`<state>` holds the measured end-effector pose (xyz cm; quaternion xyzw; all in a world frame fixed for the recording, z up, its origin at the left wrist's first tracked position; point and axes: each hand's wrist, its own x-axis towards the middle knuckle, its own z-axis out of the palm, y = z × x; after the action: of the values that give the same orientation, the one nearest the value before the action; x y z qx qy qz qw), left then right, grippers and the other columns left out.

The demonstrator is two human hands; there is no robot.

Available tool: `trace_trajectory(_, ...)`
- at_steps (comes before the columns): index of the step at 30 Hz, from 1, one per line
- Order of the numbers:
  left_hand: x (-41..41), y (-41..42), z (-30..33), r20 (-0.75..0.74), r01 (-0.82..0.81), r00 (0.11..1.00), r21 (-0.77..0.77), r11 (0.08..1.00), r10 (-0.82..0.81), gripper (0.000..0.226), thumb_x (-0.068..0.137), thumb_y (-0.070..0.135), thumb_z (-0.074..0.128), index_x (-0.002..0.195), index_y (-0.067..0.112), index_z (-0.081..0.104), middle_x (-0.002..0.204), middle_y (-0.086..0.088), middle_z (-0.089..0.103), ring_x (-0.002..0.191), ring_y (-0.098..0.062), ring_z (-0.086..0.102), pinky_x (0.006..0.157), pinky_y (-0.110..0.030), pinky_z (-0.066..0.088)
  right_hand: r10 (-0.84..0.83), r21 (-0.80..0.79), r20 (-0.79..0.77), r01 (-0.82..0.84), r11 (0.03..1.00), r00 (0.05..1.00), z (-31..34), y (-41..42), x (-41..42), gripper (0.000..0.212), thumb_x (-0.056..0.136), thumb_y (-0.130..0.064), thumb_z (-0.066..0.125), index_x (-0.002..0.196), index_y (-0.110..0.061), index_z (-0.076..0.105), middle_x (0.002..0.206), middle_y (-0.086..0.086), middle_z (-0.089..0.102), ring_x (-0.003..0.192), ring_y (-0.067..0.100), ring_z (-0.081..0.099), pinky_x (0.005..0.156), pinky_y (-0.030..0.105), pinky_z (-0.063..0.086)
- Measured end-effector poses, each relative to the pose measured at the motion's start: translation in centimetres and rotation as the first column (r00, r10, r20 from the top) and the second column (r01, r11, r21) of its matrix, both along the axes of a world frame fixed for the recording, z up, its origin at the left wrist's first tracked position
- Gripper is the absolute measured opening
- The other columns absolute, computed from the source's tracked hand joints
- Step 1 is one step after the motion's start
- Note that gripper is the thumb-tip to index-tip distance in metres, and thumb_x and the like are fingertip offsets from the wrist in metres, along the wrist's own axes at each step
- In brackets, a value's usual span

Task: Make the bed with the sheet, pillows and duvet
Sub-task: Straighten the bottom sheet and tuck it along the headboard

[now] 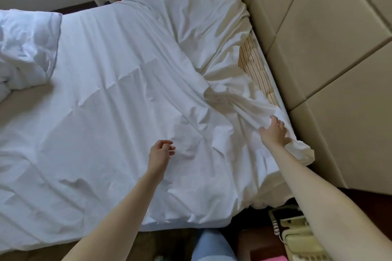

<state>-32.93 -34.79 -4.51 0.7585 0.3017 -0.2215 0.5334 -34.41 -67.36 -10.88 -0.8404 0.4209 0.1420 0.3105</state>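
Sheet stage, partly done. The white sheet (118,82) lies spread over most of the bed, creased but roughly flat through the middle and along the near side, where its edge hangs over the mattress. The head end is unfinished: there the sheet is bunched in loose folds short of the edge, and a strip of striped mattress (255,70) shows bare beside the padded headboard (318,38). The near head-end corner is a loose wad of cloth, not tucked. The right hand (274,131) reaches into that bunched part, fingers curled into the fabric near the corner; it looks to be gripping a fold of the sheet, though the exact hold is partly hidden by cloth. The left hand (160,153) hovers just above the flat part of the sheet, fingers loosely curled, holding nothing. The duvet (25,48) sits crumpled in a heap at the foot end, on top of the sheet, not yet laid out. No pillows are in view. Judgement: early in the task. Left to do: draw the sheet up over the bare strip, tuck the head-end corners, smooth the creases, then place the pillows and spread the duvet. A telephone (297,237) sits on a bedside stand near the corner being worked.
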Motion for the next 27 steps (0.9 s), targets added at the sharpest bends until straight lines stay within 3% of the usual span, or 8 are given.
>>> trace_trajectory(7,4.5,-1.6,-0.9,0.058,0.039,0.998,0.034,0.999,-0.041,0.024,0.094,0.006,0.039,0.099,0.009,0.062,0.085,-0.005,0.063,0.074,-0.018,0.059,0.070,-0.027,0.043,-0.022,0.015,-0.248,0.027,1.000,0.968,-3.1,-3.3,1.6,0.067,0.092,-0.033,0.050,0.149,-0.021,0.017,0.156,0.008,0.017,0.143,0.032,0.016,0.110,0.065,0.004)
trace_trajectory(11,5.8,-1.6,-1.0,0.073,0.051,0.996,0.036,0.998,-0.054,0.025,0.095,0.005,0.038,0.101,0.009,0.062,0.088,-0.005,0.063,0.077,-0.018,0.060,0.070,-0.025,0.044,0.085,-0.006,-0.325,-0.092,0.996,0.942,-4.0,-3.3,2.6,0.088,0.083,-0.030,0.062,0.151,-0.022,0.007,0.159,0.006,0.007,0.145,0.030,0.007,0.109,0.063,0.008)
trace_trajectory(15,6.6,-1.5,-1.2,0.070,0.073,0.995,0.032,0.997,-0.075,0.026,0.095,0.005,0.038,0.101,0.009,0.062,0.088,-0.005,0.063,0.077,-0.018,0.060,0.070,-0.025,0.044,0.168,0.078,-0.393,-0.149,0.986,0.904,-4.3,-2.9,3.1,0.106,0.080,-0.041,0.069,0.151,-0.025,-0.009,0.159,0.010,0.006,0.140,0.037,0.024,0.107,0.064,0.014)
trace_trajectory(19,7.4,-1.6,-1.4,0.079,0.076,0.994,0.042,0.996,-0.079,0.026,0.095,0.005,0.037,0.101,0.009,0.062,0.088,-0.006,0.064,0.077,-0.018,0.060,0.069,-0.025,0.044,0.186,0.054,-0.444,-0.181,0.982,0.876,-6.1,-1.8,2.0,0.092,0.082,-0.042,0.063,0.149,-0.020,0.004,0.146,0.010,0.030,0.127,0.034,0.040,0.101,0.053,0.028)
trace_trajectory(21,7.5,-1.8,-1.5,0.085,0.084,0.993,0.036,0.996,-0.087,0.026,0.096,0.005,0.037,0.101,0.009,0.062,0.088,-0.007,0.064,0.078,-0.018,0.060,0.069,-0.025,0.045,0.151,0.099,-0.406,-0.121,0.988,0.901,-6.9,-1.6,1.5,0.061,0.093,-0.032,0.053,0.144,-0.017,0.024,0.137,0.006,0.047,0.122,0.032,0.044,0.103,0.052,0.024)
trace_trajectory(23,7.4,-2.3,-1.5,0.083,0.100,0.991,0.030,0.995,-0.102,0.026,0.096,0.005,0.037,0.100,0.009,0.063,0.088,-0.007,0.064,0.079,-0.019,0.061,0.070,-0.026,0.045,0.159,0.079,-0.379,-0.139,0.987,0.912,-7.0,-2.0,1.3,0.021,0.097,-0.023,0.042,0.115,-0.017,0.051,0.119,0.006,0.057,0.108,0.029,0.048,0.100,0.048,0.024)
trace_trajectory(27,6.7,-3.6,-1.5,0.057,0.105,0.993,0.023,0.994,-0.106,0.025,0.095,0.005,0.038,0.098,0.009,0.063,0.086,-0.007,0.064,0.077,-0.019,0.060,0.070,-0.027,0.044,0.224,-0.098,-0.184,-0.245,0.965,0.957,-4.7,-2.7,1.5,0.017,0.095,-0.022,0.045,0.078,-0.019,0.048,0.100,0.002,0.048,0.098,0.025,0.046,0.090,0.041,0.027)
